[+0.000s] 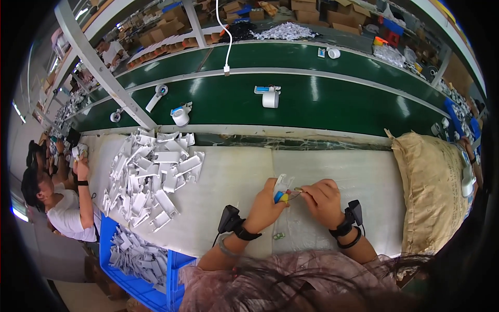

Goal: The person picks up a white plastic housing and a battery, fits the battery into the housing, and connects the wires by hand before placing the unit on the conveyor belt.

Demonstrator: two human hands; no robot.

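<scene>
My left hand point(264, 209) is closed around a small white plastic housing point(282, 183) with a blue cylindrical battery point(278, 196) and a yellow piece beside it. My right hand point(324, 204) pinches a small part at the end of thin wires point(294, 195) that run from the battery; the fingers partly hide it, and it looks like a small circuit board. On the pale table cover point(228, 192), just below and between my hands, lies a small green circuit board point(279, 236). A heap of white plastic housings point(156, 171) spreads over the cover to the left.
A blue bin point(106, 244) of white parts stands lower left. At right rests a tan sack point(427, 192). Beyond the table runs a green conveyor belt point(218, 99) carrying white fan-like units point(270, 99). A white cable point(228, 41) hangs above it. Another person point(73, 208) works at far left.
</scene>
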